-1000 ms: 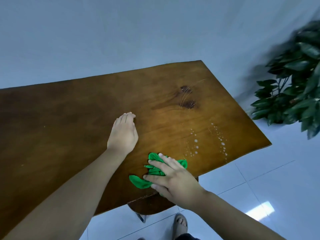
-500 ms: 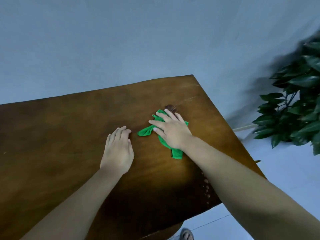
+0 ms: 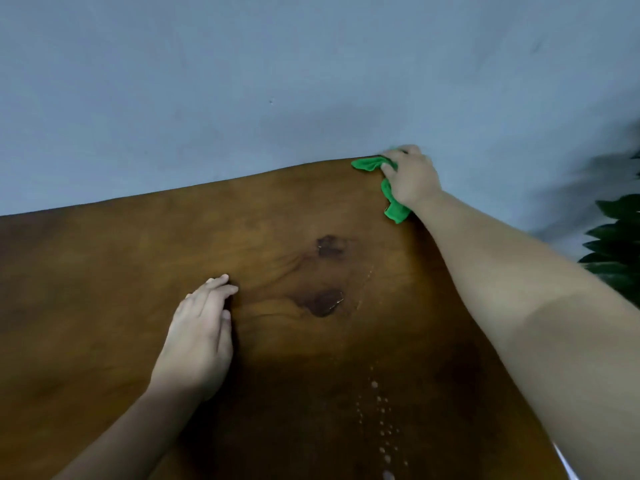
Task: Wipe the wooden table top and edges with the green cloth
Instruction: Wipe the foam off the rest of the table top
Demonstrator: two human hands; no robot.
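The wooden table top (image 3: 104,289) fills the lower part of the head view, brown with two dark knots near its middle. My right hand (image 3: 412,178) presses the green cloth (image 3: 393,206) onto the far right corner of the table, against the wall. Cloth ends stick out to the left of my fingers and below my palm. My left hand (image 3: 199,337) lies flat on the table near the middle, fingers together, holding nothing. A trail of small white droplets (image 3: 381,414) sits on the near right part of the top.
A plain grey-blue wall (image 3: 277,81) runs right behind the table's far edge. Dark green leaves of a plant (image 3: 620,247) stand past the table's right side.
My right hand has swept the green cloth from the table's near edge, across the knots, up to the far right corner. My left hand stayed flat on the top.
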